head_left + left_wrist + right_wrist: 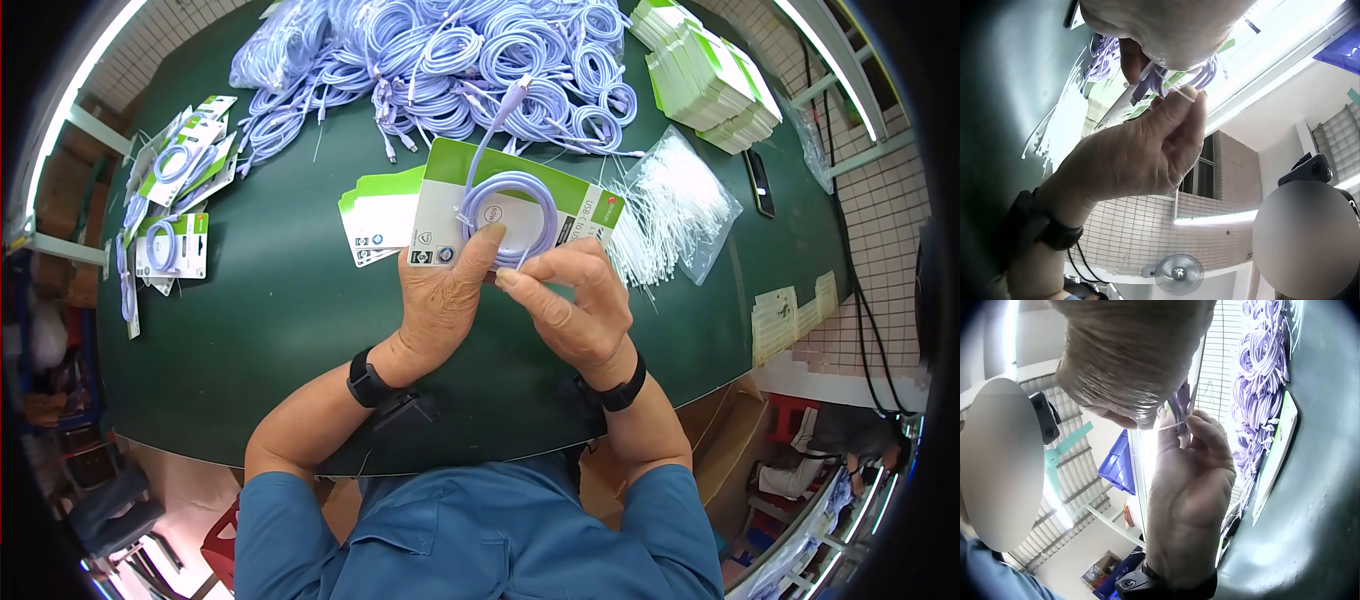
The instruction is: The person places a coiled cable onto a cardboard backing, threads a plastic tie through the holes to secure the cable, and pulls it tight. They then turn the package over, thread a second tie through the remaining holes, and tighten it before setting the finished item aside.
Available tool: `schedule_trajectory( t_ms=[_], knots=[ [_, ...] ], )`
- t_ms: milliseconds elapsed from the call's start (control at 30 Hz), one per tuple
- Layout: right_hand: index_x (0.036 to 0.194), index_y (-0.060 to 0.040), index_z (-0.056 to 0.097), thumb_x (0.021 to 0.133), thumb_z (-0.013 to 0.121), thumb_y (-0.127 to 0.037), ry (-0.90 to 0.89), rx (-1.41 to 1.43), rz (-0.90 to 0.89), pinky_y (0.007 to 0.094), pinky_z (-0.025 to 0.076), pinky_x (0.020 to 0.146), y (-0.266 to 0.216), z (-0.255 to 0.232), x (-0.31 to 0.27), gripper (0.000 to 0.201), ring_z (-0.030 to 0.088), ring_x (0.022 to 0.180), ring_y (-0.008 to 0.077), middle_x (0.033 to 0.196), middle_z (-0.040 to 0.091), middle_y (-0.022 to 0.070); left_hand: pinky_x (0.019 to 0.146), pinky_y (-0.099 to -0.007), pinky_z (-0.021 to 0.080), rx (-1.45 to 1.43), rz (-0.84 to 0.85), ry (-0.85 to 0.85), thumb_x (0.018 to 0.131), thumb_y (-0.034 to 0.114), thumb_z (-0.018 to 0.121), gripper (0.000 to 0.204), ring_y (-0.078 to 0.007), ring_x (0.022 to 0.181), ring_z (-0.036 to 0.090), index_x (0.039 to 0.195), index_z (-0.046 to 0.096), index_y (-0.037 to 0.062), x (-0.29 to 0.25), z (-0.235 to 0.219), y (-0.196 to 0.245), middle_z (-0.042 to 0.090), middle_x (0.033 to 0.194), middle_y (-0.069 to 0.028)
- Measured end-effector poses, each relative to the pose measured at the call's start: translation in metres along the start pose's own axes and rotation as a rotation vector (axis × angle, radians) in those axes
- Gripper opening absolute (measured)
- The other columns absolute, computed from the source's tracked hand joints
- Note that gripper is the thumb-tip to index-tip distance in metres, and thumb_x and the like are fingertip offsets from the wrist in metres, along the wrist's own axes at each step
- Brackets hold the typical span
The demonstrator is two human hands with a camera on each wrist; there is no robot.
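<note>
My left hand (pixel 440 305) holds a green-and-white printed card (pixel 435 200), its thumb pressing a coiled lavender USB cable (pixel 549 215) against the front. One plug end of the cable sticks up past the card's top edge. At the lower rim of the coil, my right hand (pixel 580 300) pinches a thin white cable tie (pixel 1180 94) between thumb and index finger. The left wrist view shows the tie slanting across these fingertips. In the right wrist view, the left hand's fingers and thumb (pixel 1210 434) grip the card and cable from both sides.
A big heap of coiled lavender cables (pixel 430 60) covers the back of the green table (pixel 260 350). Several more cards (pixel 380 215) lie behind the left hand. Carded cables (pixel 165 250) pile up at left. On the right are white ties (pixel 670 205), card stacks (pixel 710 85) and a phone (pixel 760 185).
</note>
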State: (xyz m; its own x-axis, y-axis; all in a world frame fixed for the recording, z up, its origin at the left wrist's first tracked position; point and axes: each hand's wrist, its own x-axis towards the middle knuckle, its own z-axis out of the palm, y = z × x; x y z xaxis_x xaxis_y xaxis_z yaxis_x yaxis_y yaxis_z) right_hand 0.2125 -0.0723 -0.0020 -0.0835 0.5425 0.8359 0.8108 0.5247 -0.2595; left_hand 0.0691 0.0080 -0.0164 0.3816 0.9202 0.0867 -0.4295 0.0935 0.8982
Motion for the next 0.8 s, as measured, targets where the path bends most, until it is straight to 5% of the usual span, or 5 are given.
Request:
schedule_trajectory(
  t_ms=[800],
  knots=[
    [0.112,-0.0106,0.078,0.072,0.089,0.006,0.017,-0.07,-0.015,0.0316,0.055,0.065,-0.003,-0.0031,-0.0039,0.044,0.069,0.082,0.0231,0.106,0.076,0.0061,0.059,-0.0277,0.059,-0.042,0.008,-0.016,0.1,0.01,0.075,0.021,-0.0131,0.073,0.071,0.116,0.067,-0.0018,-0.0008,-0.0001,0.0051,0.074,0.094,-0.0073]
  ],
)
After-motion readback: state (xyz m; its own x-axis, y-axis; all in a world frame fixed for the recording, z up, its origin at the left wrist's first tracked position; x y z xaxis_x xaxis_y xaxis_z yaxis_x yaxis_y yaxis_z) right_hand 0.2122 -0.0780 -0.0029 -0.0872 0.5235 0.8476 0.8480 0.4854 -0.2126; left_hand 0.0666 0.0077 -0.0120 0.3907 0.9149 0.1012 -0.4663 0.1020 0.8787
